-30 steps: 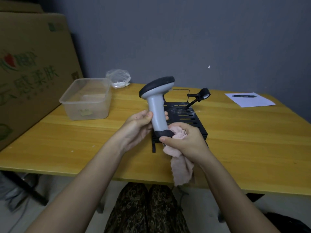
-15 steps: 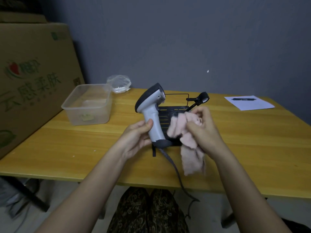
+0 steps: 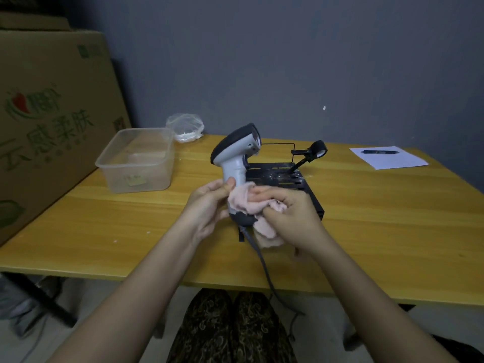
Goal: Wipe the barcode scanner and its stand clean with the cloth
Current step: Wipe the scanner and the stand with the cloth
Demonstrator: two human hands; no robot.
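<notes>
Head view, scanner: the barcode scanner (image 3: pixel 237 159) stands nearly upright above the bench (image 3: pixel 379 213), in front of the black stand (image 3: pixel 309 189); its dark-topped head tips up and away towards the wall.
Long axis: the handle runs head-up, base-down, and its dark base sits at the near end with the cable (image 3: pixel 264 268) trailing off over the near bench edge.
Left hand: the left hand (image 3: pixel 207 208) is closed round the lower handle from the left of the scanner, thumb pressed on the grey grip.
Right hand: the right hand (image 3: pixel 293 216) comes in from the right of the scanner; its fingers (image 3: pixel 262 191) are bunched on the pink cloth (image 3: pixel 248 203), pressing it against the handle just above the base.
Which way next: the unwiped length lies up from the cloth, so I'd judge the stroke should follow the handle towards the head (the right hand is the nearer one for it).
Stand: it lies behind the scanner, speckled pale, with no cloth on it yet.
Risk: a loose left grip could let the scanner twist.
</notes>
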